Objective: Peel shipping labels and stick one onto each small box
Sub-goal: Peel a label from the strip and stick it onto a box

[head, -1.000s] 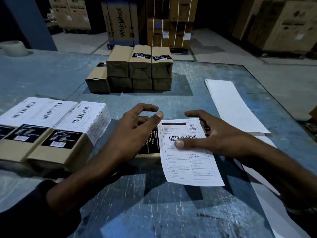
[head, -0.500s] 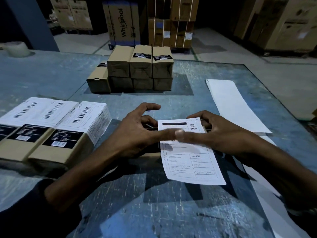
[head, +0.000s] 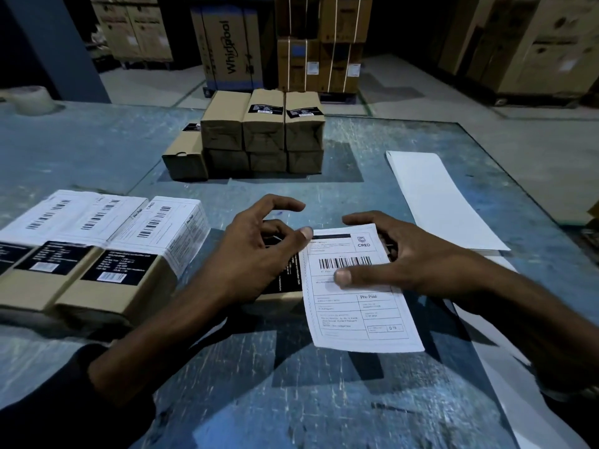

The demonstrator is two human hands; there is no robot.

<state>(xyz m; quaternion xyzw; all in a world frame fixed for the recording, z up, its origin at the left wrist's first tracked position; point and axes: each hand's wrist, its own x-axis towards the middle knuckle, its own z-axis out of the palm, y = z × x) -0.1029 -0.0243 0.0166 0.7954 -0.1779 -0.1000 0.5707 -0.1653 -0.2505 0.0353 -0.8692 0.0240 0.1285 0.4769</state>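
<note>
With three labelled boxes [head: 97, 247] at left and seven unlabelled boxes [head: 262, 134] waiting behind, the right hand [head: 408, 264] thumb-presses a shipping label [head: 356, 286] onto the small box [head: 285, 286] on the tabletop [head: 291, 400], the left hand [head: 256, 254] loosely curled, steadying it.

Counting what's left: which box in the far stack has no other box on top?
The lone box at the stack's left end; it sits low on the table, while the other three columns are stacked two high.
</note>
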